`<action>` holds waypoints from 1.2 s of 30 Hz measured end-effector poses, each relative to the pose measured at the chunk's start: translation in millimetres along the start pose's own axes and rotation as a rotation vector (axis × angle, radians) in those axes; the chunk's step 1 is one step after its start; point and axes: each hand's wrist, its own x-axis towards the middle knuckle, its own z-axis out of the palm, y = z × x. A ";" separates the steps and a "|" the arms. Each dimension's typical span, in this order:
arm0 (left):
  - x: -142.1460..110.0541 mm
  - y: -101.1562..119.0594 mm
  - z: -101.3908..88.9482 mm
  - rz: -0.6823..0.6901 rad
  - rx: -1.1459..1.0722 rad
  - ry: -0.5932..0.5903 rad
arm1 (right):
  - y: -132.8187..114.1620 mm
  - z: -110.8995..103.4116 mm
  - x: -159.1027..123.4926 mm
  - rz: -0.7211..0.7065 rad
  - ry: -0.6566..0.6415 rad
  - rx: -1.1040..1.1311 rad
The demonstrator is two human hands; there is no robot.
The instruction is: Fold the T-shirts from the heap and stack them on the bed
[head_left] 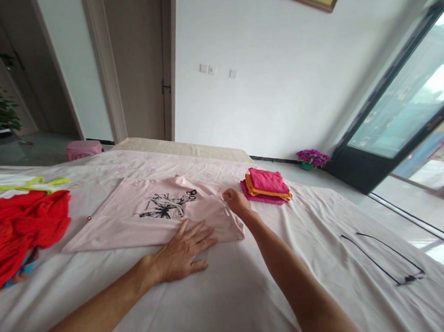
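A pale pink T-shirt (124,230) with a black butterfly print lies spread on the cloth-covered surface in front of me. My left hand (184,251) rests flat on its near edge, fingers spread. At the shirt's right side, my right hand (237,202) is closed, with its fingers pinching the pink fabric near the upper right part. Just beyond that hand sits a folded stack of clothes (268,184), magenta with an orange layer between.
Crumpled red clothing (23,224) lies at the left, beside white-and-yellow fabric (25,184). Eyeglasses (389,261) rest on the sheet (315,232) at the right. A pink stool (83,150) and a potted purple plant (312,158) stand beyond.
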 end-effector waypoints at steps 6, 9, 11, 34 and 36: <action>2.1 -3.8 10.1 -0.071 0.014 0.068 | 44.9 -38.2 -38.7 -0.088 -0.259 0.431; 2.2 -5.9 12.2 -0.086 0.019 0.099 | 58.7 -53.6 -60.5 -0.156 -0.367 0.435; 1.8 -6.6 12.5 -0.096 0.024 0.094 | 60.8 -57.7 -73.2 -0.182 -0.432 0.380; -73.5 -60.5 10.2 -0.211 0.199 0.141 | -27.8 21.8 -90.9 -0.637 -0.135 -0.148; -97.6 -76.4 9.4 -0.285 0.229 0.134 | -22.2 36.2 -92.2 -0.603 -0.107 -0.201</action>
